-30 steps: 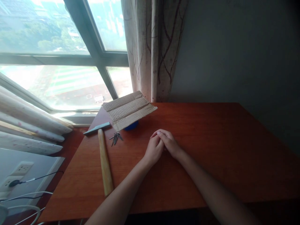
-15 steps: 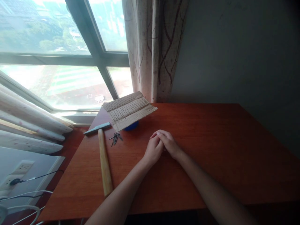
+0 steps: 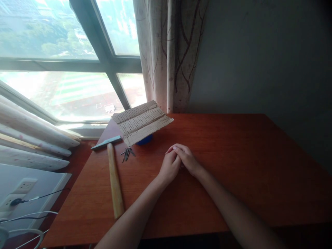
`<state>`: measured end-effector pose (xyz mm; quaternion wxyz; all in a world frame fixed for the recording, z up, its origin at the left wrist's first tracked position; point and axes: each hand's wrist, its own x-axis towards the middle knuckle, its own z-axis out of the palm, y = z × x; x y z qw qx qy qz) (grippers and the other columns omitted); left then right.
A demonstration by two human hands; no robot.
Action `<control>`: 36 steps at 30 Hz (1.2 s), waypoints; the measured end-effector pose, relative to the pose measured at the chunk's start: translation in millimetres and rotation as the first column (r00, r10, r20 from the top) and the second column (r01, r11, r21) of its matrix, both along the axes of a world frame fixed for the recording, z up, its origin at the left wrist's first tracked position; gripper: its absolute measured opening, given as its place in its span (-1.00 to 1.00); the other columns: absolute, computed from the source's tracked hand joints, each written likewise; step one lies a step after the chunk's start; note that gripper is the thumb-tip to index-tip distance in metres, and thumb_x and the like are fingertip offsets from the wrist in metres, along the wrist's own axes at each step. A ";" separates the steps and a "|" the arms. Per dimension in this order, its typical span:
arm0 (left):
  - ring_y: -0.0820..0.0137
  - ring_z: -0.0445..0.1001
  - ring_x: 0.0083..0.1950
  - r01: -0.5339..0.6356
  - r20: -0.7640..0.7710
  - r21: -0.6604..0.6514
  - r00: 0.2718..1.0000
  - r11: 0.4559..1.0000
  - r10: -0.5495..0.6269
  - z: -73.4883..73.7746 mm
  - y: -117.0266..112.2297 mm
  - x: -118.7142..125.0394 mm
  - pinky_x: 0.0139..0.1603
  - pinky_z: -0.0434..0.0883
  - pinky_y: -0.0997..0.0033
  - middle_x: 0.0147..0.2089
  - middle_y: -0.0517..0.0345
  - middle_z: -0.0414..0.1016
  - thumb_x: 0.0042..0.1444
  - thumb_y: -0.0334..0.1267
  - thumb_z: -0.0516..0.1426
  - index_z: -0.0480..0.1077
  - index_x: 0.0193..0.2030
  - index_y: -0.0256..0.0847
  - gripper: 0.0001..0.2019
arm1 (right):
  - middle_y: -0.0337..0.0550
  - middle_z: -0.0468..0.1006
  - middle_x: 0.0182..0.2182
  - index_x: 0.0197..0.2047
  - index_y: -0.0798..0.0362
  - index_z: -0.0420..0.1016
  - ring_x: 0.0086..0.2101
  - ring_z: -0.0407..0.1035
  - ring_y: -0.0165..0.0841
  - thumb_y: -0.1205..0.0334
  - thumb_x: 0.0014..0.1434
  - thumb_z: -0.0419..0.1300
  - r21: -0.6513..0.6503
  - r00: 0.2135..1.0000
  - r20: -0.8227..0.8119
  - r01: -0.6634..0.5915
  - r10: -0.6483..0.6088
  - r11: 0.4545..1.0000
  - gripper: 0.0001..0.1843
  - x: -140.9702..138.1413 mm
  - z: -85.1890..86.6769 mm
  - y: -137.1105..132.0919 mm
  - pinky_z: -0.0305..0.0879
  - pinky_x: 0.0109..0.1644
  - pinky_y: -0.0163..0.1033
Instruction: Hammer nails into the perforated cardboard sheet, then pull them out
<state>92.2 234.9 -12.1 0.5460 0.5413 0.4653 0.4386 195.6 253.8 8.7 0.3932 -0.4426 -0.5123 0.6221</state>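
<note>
My left hand (image 3: 169, 166) and my right hand (image 3: 188, 159) are clasped together over the wooden table, fingers folded round each other. No object shows in either of them. To their left lie several loose nails (image 3: 126, 153) in a small heap. Further left is a hammer (image 3: 116, 183) with a pale wooden handle, its metal head towards the window and the handle's end close to my left forearm. Behind the nails, a sheet of corrugated cardboard (image 3: 142, 121) with rows of small holes rests tilted over a blue object (image 3: 145, 139), which it mostly hides.
The reddish-brown table (image 3: 233, 166) stretches right to a grey wall (image 3: 254, 58). A window frame (image 3: 105, 65) and a patterned curtain (image 3: 158, 52) stand behind it. Beyond its left edge are a wall socket (image 3: 26, 185) with a black plug and several cables.
The view has shifted very slightly. My hands stay clasped in the same place, and the hammer, nails and cardboard have not been moved.
</note>
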 end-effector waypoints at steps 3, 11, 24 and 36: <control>0.46 0.36 -0.52 0.000 0.009 -0.004 1.000 1.000 0.000 1.8 0.3 0.3 -0.52 0.31 0.52 -0.53 0.18 0.37 0.23 -0.20 0.03 0.33 -0.43 -0.24 -0.76 | -0.15 0.50 -0.43 -0.29 0.10 0.53 -0.64 0.19 -0.50 0.06 0.22 0.05 0.008 1.000 0.013 0.002 -0.002 1.000 -0.67 0.2 -0.8 0.1 0.05 -0.71 -0.39; 0.46 0.37 -0.51 -0.004 -0.008 -0.008 1.000 1.000 0.004 1.4 0.7 -0.5 -0.50 0.30 0.52 -0.52 0.18 0.39 0.22 -0.24 0.04 0.33 -0.43 -0.24 -0.78 | -0.15 0.52 -0.42 -0.27 0.09 0.54 -0.64 0.19 -0.50 0.04 0.24 0.06 0.008 1.000 0.029 -0.001 0.001 1.000 -0.66 1.6 -1.9 0.1 0.04 -0.70 -0.40; 0.45 0.38 -0.51 0.008 -0.010 -0.001 1.000 1.000 -0.008 0.5 -0.3 -1.1 -0.48 0.32 0.51 -0.52 0.19 0.39 0.25 -0.21 0.04 0.34 -0.40 -0.24 -0.77 | -0.15 0.52 -0.42 -0.27 0.09 0.54 -0.62 0.20 -0.48 0.04 0.24 0.06 -0.003 1.000 0.019 -0.012 0.012 1.000 -0.66 1.9 -0.5 -0.2 0.05 -0.69 -0.39; 0.45 0.37 -0.50 0.014 -0.022 -0.010 1.000 1.000 -0.014 3.8 -1.9 -0.6 -0.48 0.32 0.50 -0.50 0.18 0.41 0.24 -0.22 0.04 0.33 -0.40 -0.25 -0.78 | -0.17 0.50 -0.45 -0.29 0.09 0.53 -0.59 0.22 -0.46 0.06 0.22 0.06 0.018 1.000 0.025 -0.017 0.017 1.000 -0.68 1.0 0.8 -0.4 0.04 -0.67 -0.40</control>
